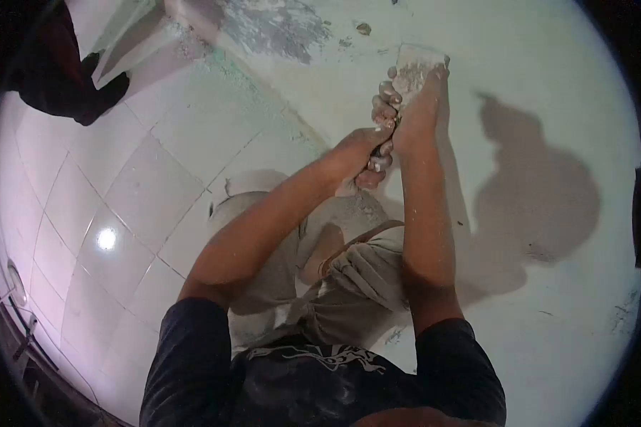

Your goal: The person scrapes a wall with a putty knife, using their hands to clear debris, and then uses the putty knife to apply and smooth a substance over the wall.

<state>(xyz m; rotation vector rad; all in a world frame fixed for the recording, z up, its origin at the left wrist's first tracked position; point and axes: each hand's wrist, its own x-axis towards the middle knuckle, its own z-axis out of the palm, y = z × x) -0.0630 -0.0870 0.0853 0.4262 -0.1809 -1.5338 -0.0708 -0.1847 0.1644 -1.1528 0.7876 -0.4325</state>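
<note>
A scraper with a broad, flat blade (413,58) lies against the pale greenish-white surface, its face caked with crumbly whitish material. My right hand (418,117) is closed around it just below the blade, fingers curled on the left side and the thumb side near the blade. Lower down, my left hand (360,153) wraps the handle end, which the fingers mostly hide. Both hands are dusted white.
Glossy square tiles (135,171) cover the left side, meeting the plain surface along a dusty seam (263,99). A rough grey patch (274,28) and a small lump (363,28) lie beyond the blade. A dark-clothed leg (71,85) appears upper left. Shadows fall right.
</note>
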